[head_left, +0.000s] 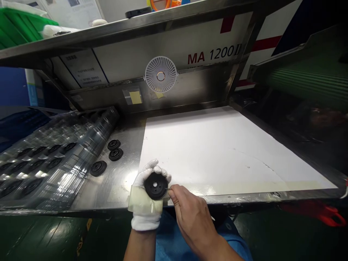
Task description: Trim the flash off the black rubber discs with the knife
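A white glove covers my left hand (146, 195), whose fingers curl around a round black part (156, 185) with a central hole, its flat face turned up. My bare right hand (190, 212) is just right of it, thumb and forefinger pinched on a thin, pointed tool (168, 189) whose tip is at the part's right edge. Only a short bit of the tool shows; the rest is hidden in the fingers. On the metal bench left of my hands lie more black ribbed parts, one alone (98, 168) and two touching (116, 154).
Clear plastic trays (65, 159) with black parts fill the bench's left side. A white sheet (217, 148) covers the middle and right. A small white fan (161, 75) hangs below the shelf; a green bin (21, 27) stands upper left.
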`<state>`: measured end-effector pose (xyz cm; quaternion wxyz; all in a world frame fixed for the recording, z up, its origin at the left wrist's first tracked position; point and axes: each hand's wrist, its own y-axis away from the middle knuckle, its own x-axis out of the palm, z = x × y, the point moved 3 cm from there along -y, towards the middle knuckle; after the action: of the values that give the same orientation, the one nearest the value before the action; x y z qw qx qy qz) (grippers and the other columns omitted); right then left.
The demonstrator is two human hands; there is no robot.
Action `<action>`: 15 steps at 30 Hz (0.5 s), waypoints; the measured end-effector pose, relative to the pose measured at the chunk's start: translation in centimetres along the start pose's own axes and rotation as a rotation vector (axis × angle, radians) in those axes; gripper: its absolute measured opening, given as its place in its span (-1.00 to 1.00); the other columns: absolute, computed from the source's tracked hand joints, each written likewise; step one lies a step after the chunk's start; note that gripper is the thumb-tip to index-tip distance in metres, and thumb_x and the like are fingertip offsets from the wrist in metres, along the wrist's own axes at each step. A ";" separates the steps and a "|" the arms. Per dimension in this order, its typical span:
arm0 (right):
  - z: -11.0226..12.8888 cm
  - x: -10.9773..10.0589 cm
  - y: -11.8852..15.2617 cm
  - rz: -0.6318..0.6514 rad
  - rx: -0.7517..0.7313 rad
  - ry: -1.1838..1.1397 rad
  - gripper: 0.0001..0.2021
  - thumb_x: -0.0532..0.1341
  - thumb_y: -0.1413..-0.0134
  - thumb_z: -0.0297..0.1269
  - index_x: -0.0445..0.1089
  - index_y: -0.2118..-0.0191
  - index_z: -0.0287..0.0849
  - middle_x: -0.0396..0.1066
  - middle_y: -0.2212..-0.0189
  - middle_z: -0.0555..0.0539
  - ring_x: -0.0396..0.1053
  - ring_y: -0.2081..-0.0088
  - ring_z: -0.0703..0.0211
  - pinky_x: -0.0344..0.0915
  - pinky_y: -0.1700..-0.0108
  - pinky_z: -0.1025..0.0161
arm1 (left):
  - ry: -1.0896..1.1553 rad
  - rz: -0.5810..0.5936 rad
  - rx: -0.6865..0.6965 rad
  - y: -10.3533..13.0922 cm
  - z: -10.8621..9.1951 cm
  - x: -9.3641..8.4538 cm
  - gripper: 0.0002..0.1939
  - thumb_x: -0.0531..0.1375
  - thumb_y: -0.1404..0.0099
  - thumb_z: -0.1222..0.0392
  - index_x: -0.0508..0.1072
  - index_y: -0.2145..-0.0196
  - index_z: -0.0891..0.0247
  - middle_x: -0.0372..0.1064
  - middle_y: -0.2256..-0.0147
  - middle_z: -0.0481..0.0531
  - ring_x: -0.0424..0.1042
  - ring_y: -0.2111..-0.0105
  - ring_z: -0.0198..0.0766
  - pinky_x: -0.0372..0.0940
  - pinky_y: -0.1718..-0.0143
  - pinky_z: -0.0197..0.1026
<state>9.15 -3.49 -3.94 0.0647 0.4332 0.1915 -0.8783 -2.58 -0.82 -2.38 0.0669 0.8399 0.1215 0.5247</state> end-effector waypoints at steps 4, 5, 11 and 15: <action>0.8 0.3 0.3 -0.001 -0.014 0.005 -0.75 -0.12 -0.34 -0.25 0.18 0.36 -0.06 0.31 0.48 0.07 0.27 0.47 0.18 -0.08 0.42 0.22 | 0.078 -0.091 0.021 -0.6 0.7 0.5 -0.90 0.17 -0.17 0.36 0.41 0.30 0.32 0.27 0.50 -0.06 0.31 0.46 -0.36 0.32 0.37 -0.23; 1.1 0.4 0.4 0.001 -0.025 0.005 -0.74 -0.12 -0.34 -0.25 0.18 0.36 -0.06 0.31 0.48 0.07 0.27 0.47 0.18 -0.08 0.42 0.23 | 0.097 -0.111 0.027 -0.7 0.8 0.5 -0.91 0.18 -0.17 0.37 0.41 0.31 0.32 0.26 0.51 -0.07 0.31 0.47 -0.38 0.32 0.36 -0.23; 0.9 0.5 0.4 0.009 -0.042 0.001 -0.75 -0.10 -0.33 -0.25 0.19 0.38 -0.07 0.31 0.48 0.07 0.28 0.47 0.18 -0.09 0.43 0.22 | 0.000 -0.027 -0.014 -0.3 0.3 -0.3 -0.66 0.12 -0.18 0.32 0.40 0.06 0.34 0.40 0.26 0.16 0.40 0.19 -0.07 0.33 0.13 0.06; 0.1 0.0 0.2 -0.011 -0.025 -0.004 -0.74 -0.11 -0.33 -0.26 0.19 0.38 -0.07 0.31 0.48 0.06 0.29 0.48 0.19 -0.07 0.42 0.23 | -0.012 0.000 -0.114 0.0 0.4 -0.7 -0.62 0.11 -0.13 0.28 0.41 0.07 0.38 0.38 0.33 0.17 0.40 0.28 -0.06 0.35 0.22 0.05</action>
<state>9.18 -3.73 -3.97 0.0659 0.4296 0.2046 -0.8771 -2.57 -0.99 -3.19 0.1152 0.8378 0.0909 0.5259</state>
